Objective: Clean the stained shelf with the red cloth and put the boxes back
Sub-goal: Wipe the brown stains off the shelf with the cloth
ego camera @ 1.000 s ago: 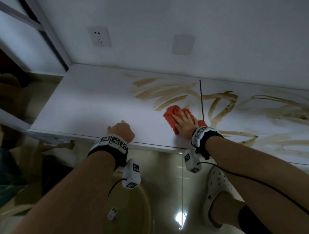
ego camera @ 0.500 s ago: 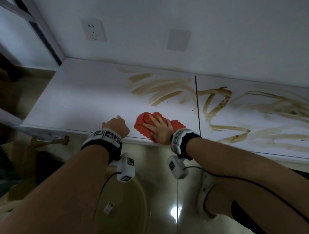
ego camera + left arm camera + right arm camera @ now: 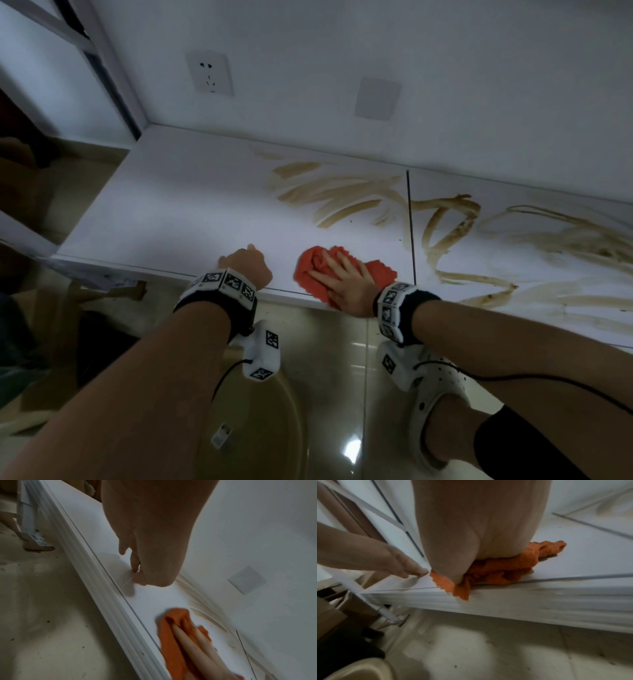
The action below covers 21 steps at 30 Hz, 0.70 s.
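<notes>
The red cloth [image 3: 306,272] lies bunched on the white shelf [image 3: 171,209], right at its front edge, and one corner hangs over the lip [image 3: 462,592]. My right hand [image 3: 342,277] presses flat on the cloth with straight fingers [image 3: 193,645]. My left hand [image 3: 245,262] rests on the bare shelf a little left of the cloth, fingertips [image 3: 135,568] touching the surface and holding nothing. Brown smeared stains [image 3: 335,197] streak the shelf behind the cloth. More stains [image 3: 452,222] spread to the right of a dark seam [image 3: 410,222].
The white wall behind carries a socket [image 3: 209,73] and a blank plate [image 3: 376,98]. Glossy floor tiles and a beige basin [image 3: 274,428] lie below the shelf. My foot in a white clog [image 3: 431,411] is at the right. Brown cardboard [image 3: 332,616] sits low at the left.
My right hand has dragged the cloth from beside the seam leftward and toward me, to the shelf's front edge. The left hand has stayed in place on the shelf.
</notes>
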Each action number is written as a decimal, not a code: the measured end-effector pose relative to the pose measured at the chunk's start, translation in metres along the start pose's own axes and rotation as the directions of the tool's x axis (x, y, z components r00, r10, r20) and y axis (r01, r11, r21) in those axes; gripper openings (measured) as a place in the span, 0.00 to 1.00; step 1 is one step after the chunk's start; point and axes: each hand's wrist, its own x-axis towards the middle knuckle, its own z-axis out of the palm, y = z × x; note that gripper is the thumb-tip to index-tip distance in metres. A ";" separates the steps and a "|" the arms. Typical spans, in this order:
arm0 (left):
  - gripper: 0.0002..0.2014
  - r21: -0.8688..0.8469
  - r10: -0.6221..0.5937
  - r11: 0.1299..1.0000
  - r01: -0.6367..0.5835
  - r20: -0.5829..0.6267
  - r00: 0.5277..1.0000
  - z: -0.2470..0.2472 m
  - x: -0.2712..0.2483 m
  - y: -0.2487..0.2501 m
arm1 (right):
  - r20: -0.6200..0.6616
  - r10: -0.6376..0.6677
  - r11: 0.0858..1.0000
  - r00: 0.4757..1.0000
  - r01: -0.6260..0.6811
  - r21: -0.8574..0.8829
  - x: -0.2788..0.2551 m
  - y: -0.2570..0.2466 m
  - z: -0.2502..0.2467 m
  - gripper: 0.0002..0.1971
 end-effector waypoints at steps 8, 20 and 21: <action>0.31 0.051 0.091 0.995 -0.090 -0.005 0.996 0.000 0.001 -0.019 | -0.070 0.014 1.000 0.997 -0.013 0.013 0.073 -0.013 -0.030 0.29; 0.27 0.022 0.143 0.990 -0.142 -0.033 0.989 -0.005 0.013 -0.024 | -0.024 0.074 0.996 0.997 -0.072 0.055 0.025 -0.002 -0.015 0.30; 0.27 0.021 0.142 0.990 -0.141 -0.044 0.989 -0.005 0.012 -0.024 | -0.017 0.038 0.998 0.999 -0.038 0.048 0.028 -0.012 -0.015 0.29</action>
